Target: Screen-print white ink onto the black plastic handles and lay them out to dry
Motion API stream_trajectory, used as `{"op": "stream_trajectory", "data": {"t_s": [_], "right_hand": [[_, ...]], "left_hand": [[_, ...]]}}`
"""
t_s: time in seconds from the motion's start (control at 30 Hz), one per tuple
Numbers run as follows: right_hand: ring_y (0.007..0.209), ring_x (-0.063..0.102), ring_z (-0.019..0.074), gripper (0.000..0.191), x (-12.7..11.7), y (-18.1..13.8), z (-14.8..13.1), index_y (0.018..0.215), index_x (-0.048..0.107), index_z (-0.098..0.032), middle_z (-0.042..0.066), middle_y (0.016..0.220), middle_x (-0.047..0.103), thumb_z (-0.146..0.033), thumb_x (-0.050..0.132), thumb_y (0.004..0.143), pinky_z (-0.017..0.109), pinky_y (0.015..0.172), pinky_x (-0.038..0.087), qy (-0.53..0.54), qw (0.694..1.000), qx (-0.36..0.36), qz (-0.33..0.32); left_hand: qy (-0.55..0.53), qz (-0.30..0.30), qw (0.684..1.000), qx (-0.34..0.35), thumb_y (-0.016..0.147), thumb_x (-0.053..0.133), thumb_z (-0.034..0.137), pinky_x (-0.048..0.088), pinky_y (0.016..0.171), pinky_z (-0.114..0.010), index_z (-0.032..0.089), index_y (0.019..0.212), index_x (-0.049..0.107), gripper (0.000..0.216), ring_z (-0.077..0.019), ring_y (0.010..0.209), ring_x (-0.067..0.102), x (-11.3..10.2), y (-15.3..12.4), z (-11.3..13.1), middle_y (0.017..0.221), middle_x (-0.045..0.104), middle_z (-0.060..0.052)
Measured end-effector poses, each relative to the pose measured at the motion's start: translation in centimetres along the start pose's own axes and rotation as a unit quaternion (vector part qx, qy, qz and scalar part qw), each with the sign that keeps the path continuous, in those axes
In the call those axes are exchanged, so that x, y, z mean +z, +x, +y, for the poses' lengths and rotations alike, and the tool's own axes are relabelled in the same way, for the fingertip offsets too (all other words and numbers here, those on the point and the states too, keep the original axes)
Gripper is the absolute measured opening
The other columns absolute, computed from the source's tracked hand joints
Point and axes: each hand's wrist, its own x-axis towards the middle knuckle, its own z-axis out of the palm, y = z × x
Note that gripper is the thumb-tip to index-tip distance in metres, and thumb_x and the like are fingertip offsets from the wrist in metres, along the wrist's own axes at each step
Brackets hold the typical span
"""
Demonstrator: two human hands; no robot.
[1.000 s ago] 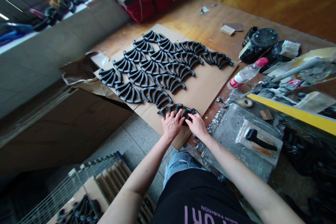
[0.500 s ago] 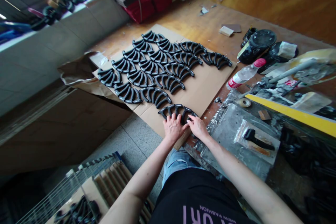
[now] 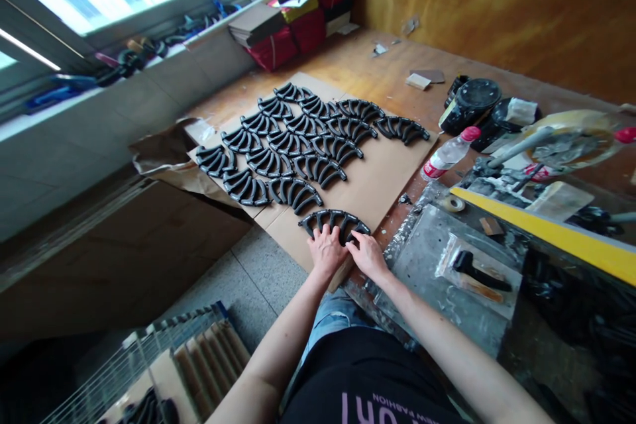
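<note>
Several groups of black curved pieces (image 3: 293,142) lie fanned out in rows on a sheet of brown cardboard (image 3: 377,175) on a wooden table. The nearest group of curved pieces (image 3: 332,219) sits at the cardboard's front edge. My left hand (image 3: 325,250) rests flat at its near side, fingers stretched onto the pieces. My right hand (image 3: 366,254) lies beside it, fingertips touching the group's right end. Neither hand lifts anything.
A plastic bottle with a red cap (image 3: 447,154), black round containers (image 3: 470,103) and a yellow bar (image 3: 546,228) crowd the right side. A grey tray (image 3: 422,258) holds a black tool (image 3: 477,269). A wire basket (image 3: 149,358) stands on the floor at lower left.
The view has tilted up, showing more window. Both hands have drawn slightly nearer together at the closest group of pieces, which sits a little more evenly fanned.
</note>
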Motion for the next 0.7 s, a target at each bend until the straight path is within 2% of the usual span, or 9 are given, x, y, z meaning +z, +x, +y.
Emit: {"op": "stream_trajectory", "data": {"t_s": [0.17,0.27,0.33,0.4,0.5,0.6,0.7], "right_hand": [[0.115,0.059,0.0234,0.039,-1.4,-1.4,-0.4,0.126,0.06,-0.006,0.016,0.12,0.066,-0.025,0.051,0.093,0.035,0.104,0.043,0.067,0.996,-0.042,0.032],[0.119,0.056,0.0208,0.043,-2.9,-2.7,-0.4,0.134,0.054,-0.013,0.012,0.129,0.062,-0.032,0.046,0.097,0.034,0.105,0.043,0.127,0.985,-0.085,0.082],[0.119,0.057,0.0204,0.043,-3.6,-3.2,0.0,0.136,0.052,-0.018,0.01,0.129,0.062,-0.034,0.043,0.098,0.036,0.104,0.045,0.138,0.98,-0.096,0.107],[0.115,0.059,0.0217,0.039,-3.6,-3.2,0.4,0.133,0.055,-0.02,0.01,0.125,0.064,-0.03,0.044,0.097,0.038,0.101,0.047,0.126,0.983,-0.084,0.104],[0.119,0.057,0.024,0.038,-2.6,-2.1,1.0,0.129,0.059,-0.017,0.012,0.125,0.064,-0.023,0.049,0.093,0.04,0.105,0.044,0.081,0.992,-0.07,0.059],[0.133,0.045,0.0285,0.048,-1.1,-0.3,1.1,0.135,0.054,-0.011,0.017,0.138,0.054,-0.023,0.055,0.089,0.045,0.113,0.034,0.009,0.998,-0.068,-0.005],[0.139,0.036,0.0324,0.057,-0.2,1.3,1.1,0.139,0.05,-0.008,0.02,0.146,0.044,-0.03,0.06,0.087,0.049,0.117,0.025,-0.039,0.997,-0.048,-0.056]], "left_hand": [[-0.015,0.021,1.0,-0.01,0.084,0.046,0.06,0.042,0.081,-0.043,0.026,0.109,0.064,0.046,-0.0302,0.104,0.05,-1.6,-0.6,0.0,0.113,0.059,-0.01],[-0.028,0.059,0.998,-0.003,0.082,0.048,0.063,0.043,0.078,-0.041,0.026,0.111,0.063,0.05,-0.0292,0.101,0.051,-3.5,-0.6,0.0,0.114,0.059,-0.009],[-0.03,0.092,0.995,0.009,0.08,0.052,0.064,0.043,0.078,-0.041,0.026,0.111,0.063,0.05,-0.029,0.102,0.051,-4.8,0.4,0.4,0.114,0.06,-0.008],[-0.025,0.114,0.993,0.027,0.079,0.054,0.063,0.043,0.08,-0.041,0.026,0.111,0.063,0.049,-0.0291,0.103,0.051,-5.9,2.7,1.6,0.114,0.059,-0.008],[-0.016,0.117,0.99,0.073,0.078,0.056,0.064,0.042,0.084,-0.044,0.027,0.111,0.063,0.05,-0.0303,0.106,0.05,-7.1,8.0,4.9,0.116,0.059,-0.009],[-0.014,0.105,0.985,0.135,0.077,0.056,0.063,0.041,0.088,-0.047,0.026,0.109,0.064,0.05,-0.0323,0.111,0.047,-7.4,13.9,9.5,0.119,0.058,-0.009],[-0.016,0.082,0.98,0.182,0.076,0.058,0.062,0.037,0.093,-0.052,0.027,0.114,0.063,0.052,-0.0342,0.118,0.042,-6.9,18.9,13.9,0.127,0.054,-0.011]]}}
